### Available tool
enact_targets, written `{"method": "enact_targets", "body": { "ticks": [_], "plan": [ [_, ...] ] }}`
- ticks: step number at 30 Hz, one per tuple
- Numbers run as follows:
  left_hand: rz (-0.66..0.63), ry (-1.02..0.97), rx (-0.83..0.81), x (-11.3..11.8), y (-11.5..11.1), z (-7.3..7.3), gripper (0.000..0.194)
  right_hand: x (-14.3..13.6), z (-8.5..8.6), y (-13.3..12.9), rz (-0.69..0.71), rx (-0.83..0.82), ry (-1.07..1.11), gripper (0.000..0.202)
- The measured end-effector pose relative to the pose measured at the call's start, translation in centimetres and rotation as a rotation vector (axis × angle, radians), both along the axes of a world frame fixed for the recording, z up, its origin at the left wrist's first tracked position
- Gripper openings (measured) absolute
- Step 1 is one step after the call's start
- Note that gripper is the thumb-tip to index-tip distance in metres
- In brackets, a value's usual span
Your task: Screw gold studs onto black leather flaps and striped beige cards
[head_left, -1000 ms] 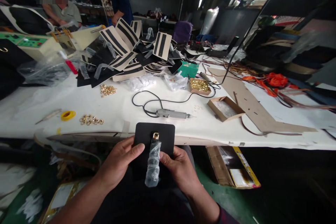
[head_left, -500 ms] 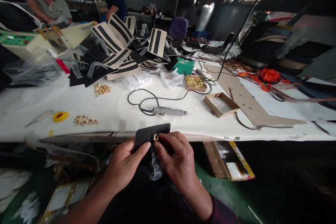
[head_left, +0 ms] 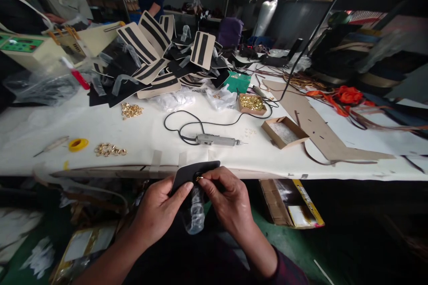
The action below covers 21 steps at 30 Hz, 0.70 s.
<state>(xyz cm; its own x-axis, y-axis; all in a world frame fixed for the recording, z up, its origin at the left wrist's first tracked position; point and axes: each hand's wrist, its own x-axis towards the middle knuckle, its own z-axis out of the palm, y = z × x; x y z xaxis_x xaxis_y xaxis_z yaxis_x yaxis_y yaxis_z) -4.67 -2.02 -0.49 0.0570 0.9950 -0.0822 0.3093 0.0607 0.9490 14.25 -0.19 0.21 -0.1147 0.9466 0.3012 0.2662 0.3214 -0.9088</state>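
Note:
My left hand is closed on the side of a black panel, thumb on its face, at the table's front edge. My right hand pinches a small gold metal fitting against that panel; its exact shape is partly covered by the fingers. Below the fitting hangs a strip wrapped in clear plastic. Beyond both hands, a grey electric screwdriver lies on the white table with its black cord looped behind it.
Gold rings, yellow tape and more gold fittings lie at left. Striped panels are piled behind. A box of gold pieces and an open cardboard tray stand at right. Two people are across the table.
My right fingers have turned the gold fitting, which now shows edge-on instead of face-on. The panel has tilted flatter, and the plastic-wrapped strip hangs straighter. The view has shifted slightly.

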Motion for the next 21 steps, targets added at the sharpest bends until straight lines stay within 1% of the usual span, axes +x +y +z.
{"method": "enact_targets", "body": {
  "ticks": [3, 7, 15, 17, 20, 21],
  "plan": [
    [-0.037, 0.023, -0.006, -0.2, 0.0, 0.0, 0.037, 0.3, 0.3, 0.2, 0.075, 0.049, -0.052, 0.009],
    [-0.064, 0.062, -0.006, -0.4, -0.1, 0.1, 0.037, 0.5, 0.4, 0.2, 0.125, 0.079, -0.073, 0.011],
    [-0.103, 0.06, -0.013, -0.4, 0.0, 0.5, 0.034, 1.4, 0.8, 0.3, 0.215, 0.079, -0.095, 0.015],
    [-0.09, 0.037, -0.03, -0.2, -0.1, 0.5, 0.034, 1.3, 0.7, 0.3, 0.185, 0.057, -0.077, 0.013],
    [-0.037, -0.037, -0.086, 0.2, -0.1, 0.4, 0.036, 1.2, 0.4, 0.2, 0.063, 0.025, -0.045, 0.005],
    [-0.015, -0.068, -0.107, 0.4, -0.1, 0.3, 0.036, 1.1, 0.3, 0.2, 0.02, 0.014, -0.033, 0.008]
  ]
}}
